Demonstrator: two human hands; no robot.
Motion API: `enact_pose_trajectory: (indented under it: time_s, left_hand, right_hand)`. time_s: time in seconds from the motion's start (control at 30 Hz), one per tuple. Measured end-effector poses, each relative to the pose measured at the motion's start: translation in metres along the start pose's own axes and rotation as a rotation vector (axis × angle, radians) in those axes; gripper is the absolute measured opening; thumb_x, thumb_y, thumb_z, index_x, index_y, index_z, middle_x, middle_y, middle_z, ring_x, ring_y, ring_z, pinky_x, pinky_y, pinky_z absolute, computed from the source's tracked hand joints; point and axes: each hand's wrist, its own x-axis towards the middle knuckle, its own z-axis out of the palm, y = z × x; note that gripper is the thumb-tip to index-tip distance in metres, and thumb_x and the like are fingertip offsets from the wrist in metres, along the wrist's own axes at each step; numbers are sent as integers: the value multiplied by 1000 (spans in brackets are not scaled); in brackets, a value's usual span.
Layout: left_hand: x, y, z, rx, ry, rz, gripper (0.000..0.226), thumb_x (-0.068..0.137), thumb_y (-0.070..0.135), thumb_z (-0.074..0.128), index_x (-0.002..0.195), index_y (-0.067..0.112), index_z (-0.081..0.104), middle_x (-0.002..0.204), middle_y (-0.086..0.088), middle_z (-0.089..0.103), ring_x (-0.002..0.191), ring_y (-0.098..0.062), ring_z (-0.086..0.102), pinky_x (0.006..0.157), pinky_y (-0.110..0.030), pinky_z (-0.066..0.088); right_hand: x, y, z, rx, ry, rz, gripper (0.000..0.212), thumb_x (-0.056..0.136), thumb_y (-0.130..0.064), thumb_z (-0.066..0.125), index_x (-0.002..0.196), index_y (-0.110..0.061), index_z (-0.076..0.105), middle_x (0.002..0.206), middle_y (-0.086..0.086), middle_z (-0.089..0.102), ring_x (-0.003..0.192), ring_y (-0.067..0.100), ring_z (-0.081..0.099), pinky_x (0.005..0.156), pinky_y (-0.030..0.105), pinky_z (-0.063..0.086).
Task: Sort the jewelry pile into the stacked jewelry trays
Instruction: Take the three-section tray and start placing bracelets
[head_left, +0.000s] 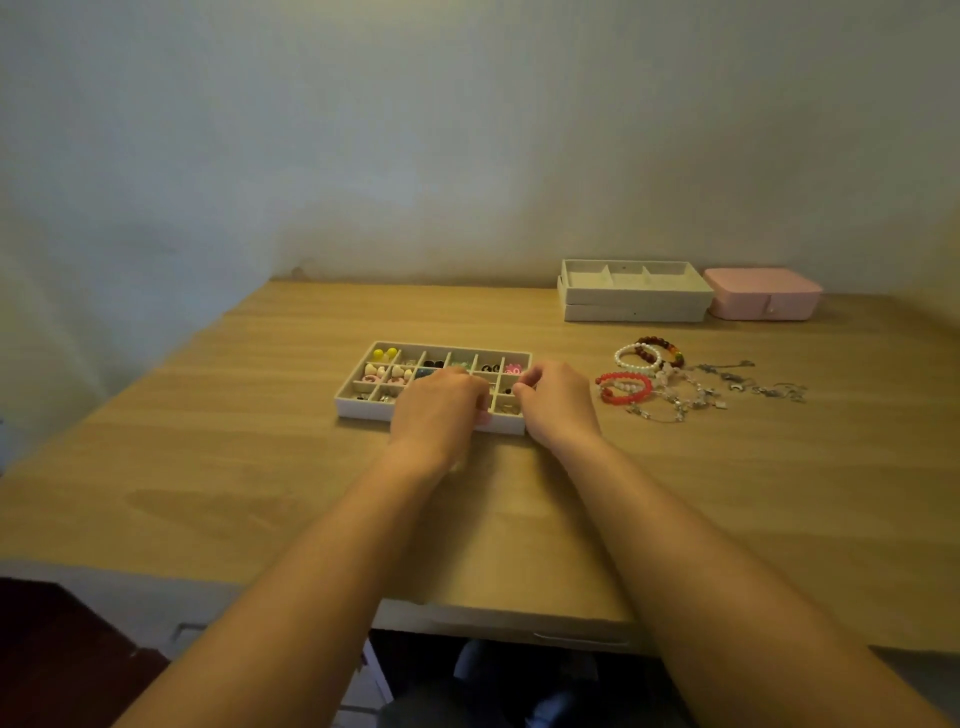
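Currently, divided tray (363, 401) mid tabletop (249, 467): most compartments hold small pieces. Left hand (441, 410) curled over it, grip contents hidden, cannot tell. Right hand (558, 402) bunched at tray's right end, likewise. Bracelet/chain pile (670, 382) unsorted; stacked trays (634, 304) behind, top one looks empty. Est. approx. half done

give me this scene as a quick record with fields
tray: white, many small compartments, most holding small coloured pieces
left hand: curled over the tray's near middle; anything held is hidden
right hand: fingertips together over the tray's right end; contents unclear
unsorted: bracelets and silver chains, right of the tray
stacked trays: two, far right, top one looks empty
pink box: closed, right of them
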Motion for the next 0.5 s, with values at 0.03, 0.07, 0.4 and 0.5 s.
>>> enact_pose_trajectory:
  time_s: [0.03,0.07,0.4,0.5]
  left_hand:
    - [6,-3,1,13,0,0,4,89,25,71,93,25,72,104,0,67,100,-24,63,74,-33,43]
    - [14,-8,3,19,0,-7,5,89,24,71,94,23,72,105,-1,67,100,-25,63,77,-34,45]
    - [81,27,-18,24,-178,-127,27,86,43,62,103,22,69,103,-3,70,97,-30,66,79,-35,51]
    - [111,61,-11,-146,-176,-131,31,88,44,63,106,20,68,104,-5,70,96,-28,64,84,-40,55]
  right_hand:
    - [5,-3,5,-20,2,-10,17,99,-23,62,105,-12,73,108,10,72,101,27,65,81,32,47]
    - [12,-6,10,-43,-7,-24,19,101,-23,59,109,-12,72,109,10,72,100,27,65,82,33,49]
    - [56,28,-42,-96,0,-97,33,100,-24,50,128,-28,66,125,2,66,109,23,62,94,42,54]
    - [88,56,-82,-118,57,-21,38,98,-23,52,135,-24,58,135,4,56,112,25,59,93,39,51]
